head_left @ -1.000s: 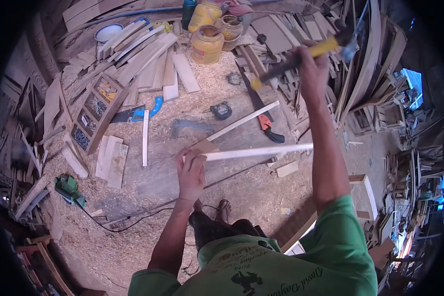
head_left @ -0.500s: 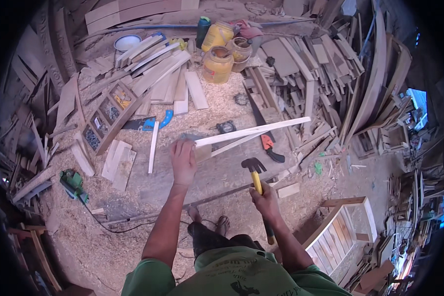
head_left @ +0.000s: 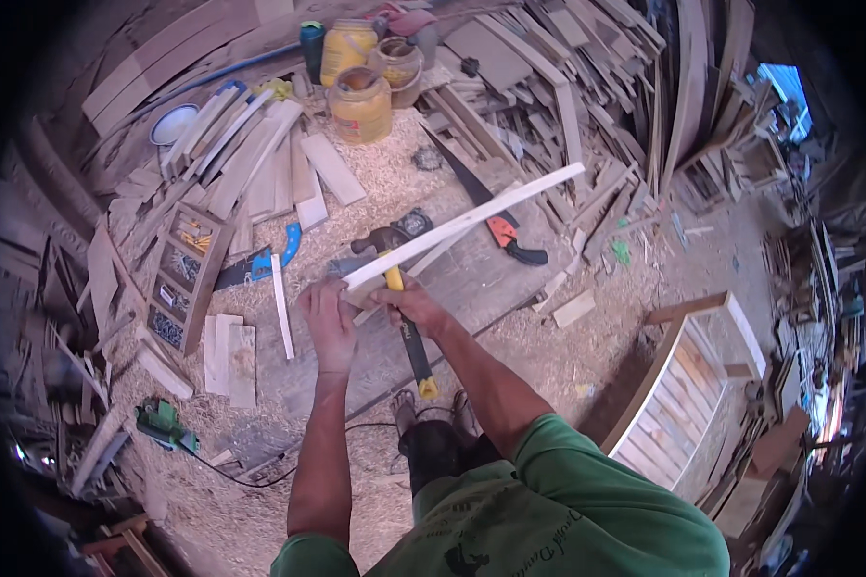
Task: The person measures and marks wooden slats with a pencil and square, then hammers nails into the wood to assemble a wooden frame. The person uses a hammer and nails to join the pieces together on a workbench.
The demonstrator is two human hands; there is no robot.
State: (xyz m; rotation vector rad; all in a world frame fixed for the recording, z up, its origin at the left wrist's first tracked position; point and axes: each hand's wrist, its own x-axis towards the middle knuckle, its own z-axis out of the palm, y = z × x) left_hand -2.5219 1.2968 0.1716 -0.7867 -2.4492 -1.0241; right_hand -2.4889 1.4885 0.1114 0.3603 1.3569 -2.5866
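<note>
My left hand (head_left: 328, 325) is closed around the near end of a long pale wooden strip (head_left: 491, 210), which slants up to the right over the workbench. Below that strip a second, thinner strip (head_left: 445, 248) runs at a slight angle; whether the two are joined I cannot tell. In my right hand (head_left: 415, 304) is a claw hammer (head_left: 414, 351) with a yellow and black handle, gripped close under its head. The dark hammer head shows just beyond the long strip, and the strip crosses in front of the handle. My left fingertips are partly hidden.
On the bench lie a handsaw with an orange and black handle (head_left: 501, 233), a blue-handled saw (head_left: 262, 263) and a compartment box of nails (head_left: 191, 279). Yellow jars (head_left: 361, 108) stand behind. A green power tool (head_left: 164, 423) sits left; a slatted wooden frame (head_left: 678, 385) stands right.
My right hand has brought the hammer leftward to the strip, beside my left hand. The strip now tilts more steeply. The whole view has turned and shifted.
</note>
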